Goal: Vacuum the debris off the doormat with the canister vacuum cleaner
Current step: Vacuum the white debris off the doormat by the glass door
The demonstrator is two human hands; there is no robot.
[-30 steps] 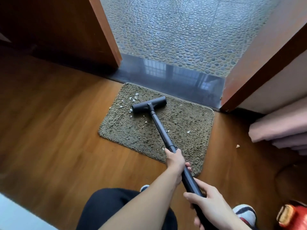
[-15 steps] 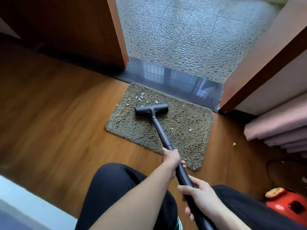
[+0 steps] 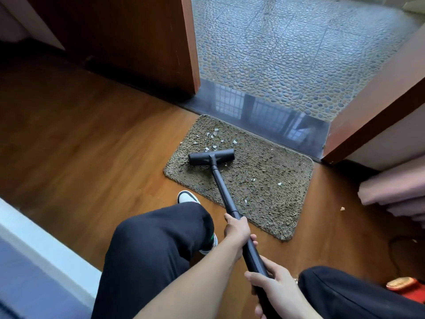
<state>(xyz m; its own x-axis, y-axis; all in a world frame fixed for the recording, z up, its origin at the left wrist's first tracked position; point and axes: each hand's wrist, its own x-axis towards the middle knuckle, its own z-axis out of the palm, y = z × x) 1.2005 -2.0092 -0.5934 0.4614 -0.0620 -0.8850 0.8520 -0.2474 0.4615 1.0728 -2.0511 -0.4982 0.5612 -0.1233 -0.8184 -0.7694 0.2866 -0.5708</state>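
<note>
An olive shaggy doormat (image 3: 271, 171) lies on the wooden floor in front of a doorway. White debris bits (image 3: 213, 135) are scattered near its far left corner, with a few more at its middle. The black vacuum floor head (image 3: 211, 157) rests on the mat just below the main debris cluster. Its black wand (image 3: 224, 192) runs back toward me. My left hand (image 3: 236, 230) grips the wand higher up. My right hand (image 3: 273, 286) grips it lower, near the bottom edge.
A dark glossy threshold (image 3: 276, 118) and pebble tiles (image 3: 299, 54) lie beyond the mat. A wooden door (image 3: 138, 42) stands at left, a door frame (image 3: 379, 107) at right. One crumb (image 3: 342, 208) sits on the floor right of the mat. A red canister (image 3: 407, 290) shows at bottom right.
The floor head has been drawn back toward me across the mat, leaving debris uncovered beyond it. My knee has risen into view as I crouch lower.
</note>
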